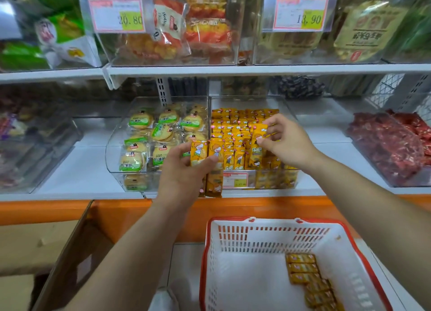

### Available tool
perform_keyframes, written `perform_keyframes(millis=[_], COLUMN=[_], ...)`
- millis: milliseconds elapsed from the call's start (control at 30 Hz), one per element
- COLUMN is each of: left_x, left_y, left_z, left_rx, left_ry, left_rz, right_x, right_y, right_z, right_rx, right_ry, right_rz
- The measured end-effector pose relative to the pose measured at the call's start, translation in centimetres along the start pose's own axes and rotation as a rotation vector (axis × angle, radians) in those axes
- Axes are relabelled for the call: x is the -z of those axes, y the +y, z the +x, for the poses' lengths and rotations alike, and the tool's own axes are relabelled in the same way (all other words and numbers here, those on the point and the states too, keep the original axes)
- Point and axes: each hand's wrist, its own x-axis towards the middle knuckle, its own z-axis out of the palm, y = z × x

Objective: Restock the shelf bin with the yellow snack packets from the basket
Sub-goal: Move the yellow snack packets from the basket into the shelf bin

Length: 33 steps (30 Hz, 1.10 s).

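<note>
My left hand (184, 170) grips a stack of yellow packets (206, 156) before the shelf bin (275, 182); my right hand (285, 143) pinches one over its packed rows. The stack looks loose, I think: a jostle could spill some.

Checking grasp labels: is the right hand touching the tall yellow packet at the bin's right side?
Touching. The head view shows the right hand pinching the upright yellow packet between thumb and fingers.

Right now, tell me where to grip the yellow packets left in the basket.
Come from above through the open top of the basket. The yellow packets lie flat, side by side along their long edges, so probably pinch one by its short ends.
</note>
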Motion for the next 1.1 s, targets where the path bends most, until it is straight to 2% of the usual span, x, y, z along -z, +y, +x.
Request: perform_keyframes(millis=[67, 133, 333, 500, 767, 833, 900, 967, 1033, 1100], left_x=[-0.1, -0.2, -0.4, -0.7, -0.8, -0.8, -0.7, -1.1, -1.8, -2.5], left_y=[0.1, 0.2, 0.0, -0.1, -1.1, -1.1, -1.4, -1.6, -1.8, -1.4], left_z=[0.0, 0.0, 0.1, 0.2, 0.7, 0.6, 0.6, 0.4, 0.3, -0.4], left_rx=[0.005, 0.008, -0.001, 0.0, 0.008, 0.033, 0.068, 0.08, 0.07, 0.085], left_ry=[-0.004, -0.006, -0.007, 0.013, -0.015, -0.048, -0.081, -0.128, -0.149, -0.179], left_rz=[0.006, 0.01, 0.022, 0.029, 0.011, 0.015, 0.006, 0.001, 0.015, 0.028], right_x=[0.3, 0.2, 0.2, -0.5, -1.6, -1.6, -1.2, -0.6, 0.0, 0.5], right_y=[-0.2, -0.1, 0.9, 0.8, 1.2, 1.2, 1.1, 0.6, -0.4, -1.1], right_z=[0.3, 0.3, -0.2, -0.4, -0.5, -0.9, -1.8, -3.1, -4.6, -6.1], right_rx=[0.029, 0.065, 0.12, 0.232, 0.186, 0.178, 0.183, 0.124, 0.033, -0.028], right_ry=[0.002, -0.071, -0.348, -0.316, -0.4, -0.367, -0.242, -0.129, -0.164, -0.258], right_rz=[0.006, -0.063, -0.471, -0.636, -0.773, -0.795, -0.688, -0.362, -0.001, 0.248])
